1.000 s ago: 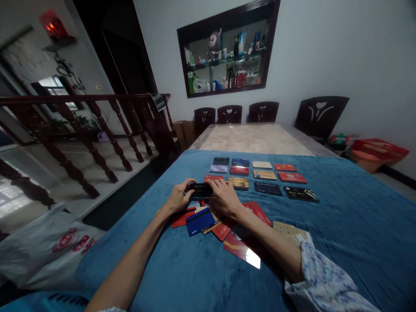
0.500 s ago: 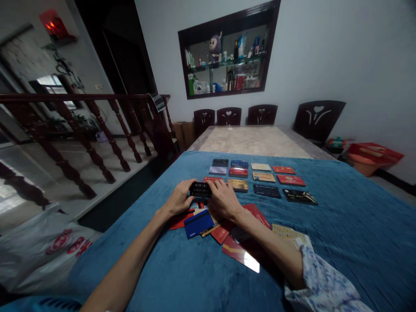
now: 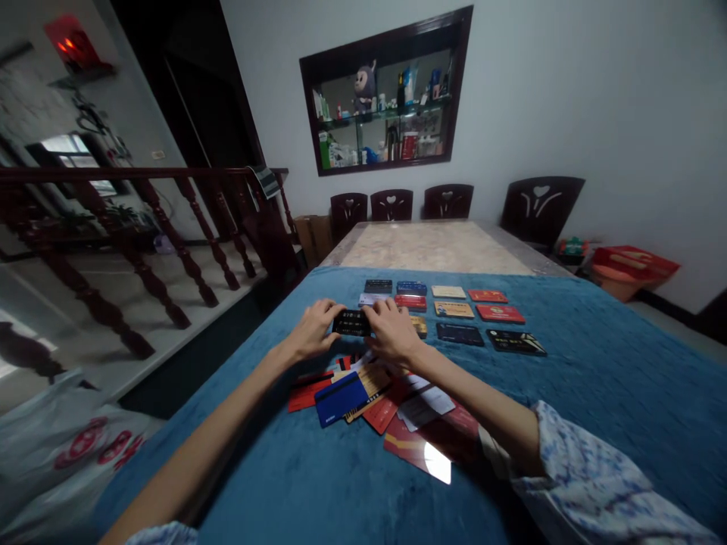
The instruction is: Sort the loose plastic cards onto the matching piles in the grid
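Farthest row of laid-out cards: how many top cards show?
4: from left to right, a dark card, a blue card, a cream card and a red card; more may lie hidden beneath.

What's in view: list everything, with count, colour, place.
Black card: one showing, black, between both hands
Cards in rows: at least eleven, mixed colours, beyond the hands
Loose cards: several, red, blue, gold, white, near side of hands
Cloth: one, blue, table's near part
Table: one, beige top, centre
Chairs: at least four, dark, far end
Wall niche: one, dark frame, back wall
Plush toy: one, greyish purple, niche shelf
Railing: one, dark brown, left
Cardboard box: at least one, brown, back left
Plastic bag: one, white, lower left
Light: one, red, upper left
Left hand: one, bare, card's left end
Right hand: one, bare, card's right end
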`<state>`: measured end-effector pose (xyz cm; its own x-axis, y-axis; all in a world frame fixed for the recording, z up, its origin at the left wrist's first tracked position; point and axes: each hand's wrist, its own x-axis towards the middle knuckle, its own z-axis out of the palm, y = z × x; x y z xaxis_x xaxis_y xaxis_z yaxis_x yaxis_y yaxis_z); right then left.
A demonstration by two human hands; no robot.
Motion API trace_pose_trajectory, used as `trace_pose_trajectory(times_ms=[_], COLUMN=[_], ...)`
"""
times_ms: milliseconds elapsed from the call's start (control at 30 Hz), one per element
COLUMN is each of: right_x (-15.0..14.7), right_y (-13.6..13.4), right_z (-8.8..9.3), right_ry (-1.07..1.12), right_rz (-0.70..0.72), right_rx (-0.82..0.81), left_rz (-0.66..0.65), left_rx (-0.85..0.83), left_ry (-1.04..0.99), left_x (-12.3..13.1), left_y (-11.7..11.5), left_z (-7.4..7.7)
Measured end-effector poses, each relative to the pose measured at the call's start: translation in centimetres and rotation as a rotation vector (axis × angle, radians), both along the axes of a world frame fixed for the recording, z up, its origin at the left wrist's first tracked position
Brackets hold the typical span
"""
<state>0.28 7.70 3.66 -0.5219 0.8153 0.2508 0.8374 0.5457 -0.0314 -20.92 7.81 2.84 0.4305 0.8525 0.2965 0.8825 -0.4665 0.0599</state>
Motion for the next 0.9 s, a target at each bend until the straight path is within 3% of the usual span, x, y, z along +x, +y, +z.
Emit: trace_pose_trajectory(times_ms=[200,433,900], right_x=[1.0,2.4,3.4], right_y=[2.5,6.4,14.3], right_z=[1.4,2.2,2.4], right_ry=[-0.067,-0.158,-0.225], right_rz=[-0.001,0.011,-0.025], right_rx=[0.007,0.015,-0.058], left_rz=[0.003,0.037,0.062], left_rx=[-0.019,-0.066,-0.138], left_ry=[0.097,0.169,0.151], left_x=[1.8,3.7,5.5], left_y=[2.2,6.2,14.2], left_z=[1.8,2.8,2.1])
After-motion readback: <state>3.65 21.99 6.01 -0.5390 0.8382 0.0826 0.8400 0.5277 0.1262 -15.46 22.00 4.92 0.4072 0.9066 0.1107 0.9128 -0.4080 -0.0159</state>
